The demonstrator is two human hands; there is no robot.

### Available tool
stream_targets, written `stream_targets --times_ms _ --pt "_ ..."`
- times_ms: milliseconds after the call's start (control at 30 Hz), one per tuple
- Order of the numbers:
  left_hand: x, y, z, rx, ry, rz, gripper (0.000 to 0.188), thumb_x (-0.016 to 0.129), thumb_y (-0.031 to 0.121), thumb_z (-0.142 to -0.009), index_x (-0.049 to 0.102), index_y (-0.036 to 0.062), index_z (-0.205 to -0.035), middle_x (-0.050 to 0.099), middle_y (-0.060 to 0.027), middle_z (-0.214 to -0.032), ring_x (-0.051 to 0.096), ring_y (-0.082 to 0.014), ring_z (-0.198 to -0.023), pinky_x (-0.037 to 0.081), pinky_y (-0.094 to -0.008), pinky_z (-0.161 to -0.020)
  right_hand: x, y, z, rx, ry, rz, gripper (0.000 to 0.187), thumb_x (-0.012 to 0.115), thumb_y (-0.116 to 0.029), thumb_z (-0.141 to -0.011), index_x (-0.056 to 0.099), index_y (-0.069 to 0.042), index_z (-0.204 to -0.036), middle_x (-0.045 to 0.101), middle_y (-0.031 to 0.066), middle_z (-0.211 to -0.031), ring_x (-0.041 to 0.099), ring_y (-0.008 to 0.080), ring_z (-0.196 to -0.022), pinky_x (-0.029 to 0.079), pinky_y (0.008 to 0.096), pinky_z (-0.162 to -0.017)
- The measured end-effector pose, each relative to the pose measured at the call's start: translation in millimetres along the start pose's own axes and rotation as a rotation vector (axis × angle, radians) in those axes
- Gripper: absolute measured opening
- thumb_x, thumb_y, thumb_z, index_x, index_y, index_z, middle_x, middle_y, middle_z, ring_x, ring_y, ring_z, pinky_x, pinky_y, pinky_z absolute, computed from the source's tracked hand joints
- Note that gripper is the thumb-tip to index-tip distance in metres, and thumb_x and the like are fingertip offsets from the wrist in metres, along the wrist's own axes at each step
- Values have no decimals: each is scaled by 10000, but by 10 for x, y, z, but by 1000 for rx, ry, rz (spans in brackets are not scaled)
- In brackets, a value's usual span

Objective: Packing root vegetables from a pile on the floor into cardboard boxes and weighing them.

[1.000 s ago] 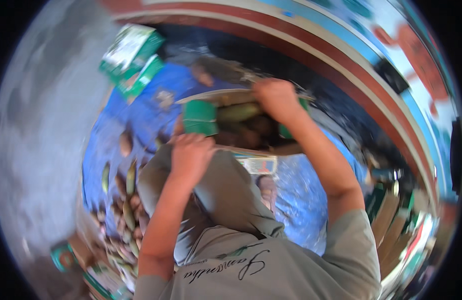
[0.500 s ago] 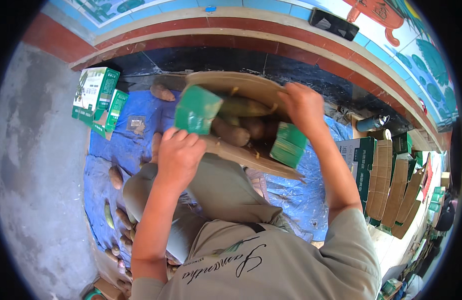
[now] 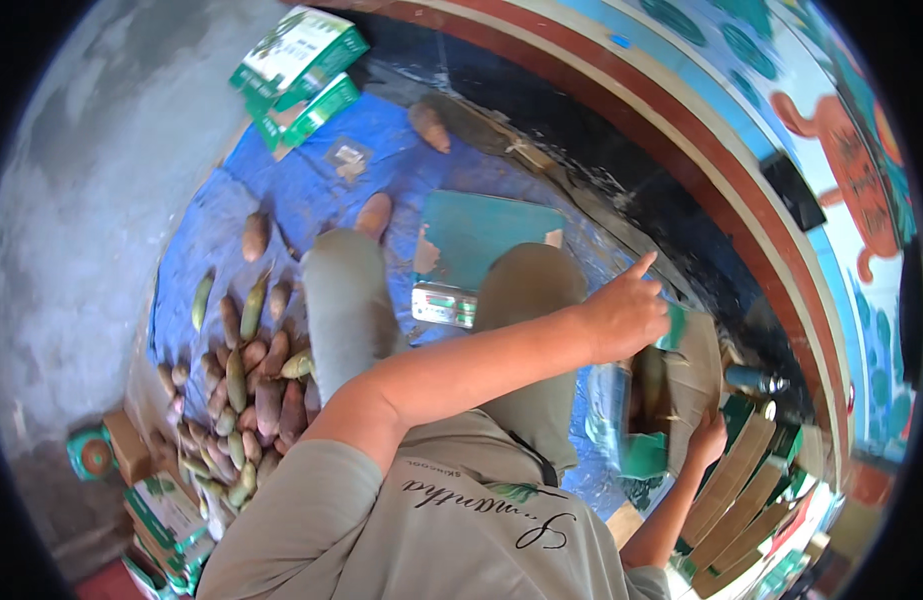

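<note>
An open cardboard box [image 3: 696, 360] with green end flaps stands at my right, on the edge of the blue sheet. Long brown and green produce lies inside, partly in shadow. My left hand [image 3: 626, 315] reaches across my body to the box's far end. One digit sticks out, and the other fingers bend at the green flap. On the box's right side, my right hand [image 3: 708, 440] grips the brown cardboard edge. A weighing scale [image 3: 489, 240] with a worn teal platform sits between my knees, its display facing me.
A heap of oblong brown and green produce [image 3: 246, 400] covers the blue sheet [image 3: 281, 180] at left. A green-and-white carton [image 3: 301, 50] stands at the far left. More flattened cartons [image 3: 746, 480] lean at right near a blue bottle [image 3: 756, 380]. A tiled wall edges the far side.
Both hands have carried the filled box from in front of me over to my right and lower down. The scale has come into sight, and the view has turned.
</note>
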State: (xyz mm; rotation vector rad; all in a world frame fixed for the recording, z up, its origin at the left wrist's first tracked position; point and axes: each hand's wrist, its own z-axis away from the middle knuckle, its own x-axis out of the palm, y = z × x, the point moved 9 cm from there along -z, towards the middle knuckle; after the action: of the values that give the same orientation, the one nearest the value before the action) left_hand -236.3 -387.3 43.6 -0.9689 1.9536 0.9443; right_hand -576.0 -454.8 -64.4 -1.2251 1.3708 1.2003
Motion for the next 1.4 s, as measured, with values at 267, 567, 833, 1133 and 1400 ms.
stream_targets --times_ms 267,567,833,1133,1400 --pt "-1624 -950 1144 -466 396 -37 64 638 135 -769 611 81 -791 635 -49 -849 588 -221 -849 340 -477 -939 187 459 -283 15 -121 118 278 555 -292 -859 584 -74 -1030 644 165 -927 624 366 -836 500 477 -685" --pt "-2144 -1238 3616 -1088 656 -246 128 607 71 -803 610 0 -909 633 -156 -872 602 -330 -808 471 -361 -722 -1015 -1601 -622 -499 316 -260 234 569 -176 -867 572 -23 -1043 599 162 -968 595 336 -876 475 409 -726" --pt "-1021 -1047 5651 -1680 342 -246 280 623 246 -775 604 52 -977 632 -173 -944 597 -355 -895 468 -437 -783 -1476 -3382 -173 -853 203 -636 169 559 -129 -876 606 -3 -978 606 149 -922 606 299 -802 482 358 -695" --pt "-336 -834 6145 -1962 -18 41 443 613 357 -800 547 81 -1140 616 -176 -1078 588 -339 -1008 461 -433 -864 -1631 -4025 304 -907 4 -817 137 562 -88 -860 620 14 -930 625 133 -853 621 240 -757 481 312 -674" --pt "-349 -965 5893 -1864 29 63 438 604 348 -809 539 85 -1153 613 -187 -1078 582 -346 -1014 460 -427 -861 -1441 -3959 236 -861 -63 -838 152 571 -128 -871 624 8 -913 633 135 -819 622 223 -727 480 309 -665"
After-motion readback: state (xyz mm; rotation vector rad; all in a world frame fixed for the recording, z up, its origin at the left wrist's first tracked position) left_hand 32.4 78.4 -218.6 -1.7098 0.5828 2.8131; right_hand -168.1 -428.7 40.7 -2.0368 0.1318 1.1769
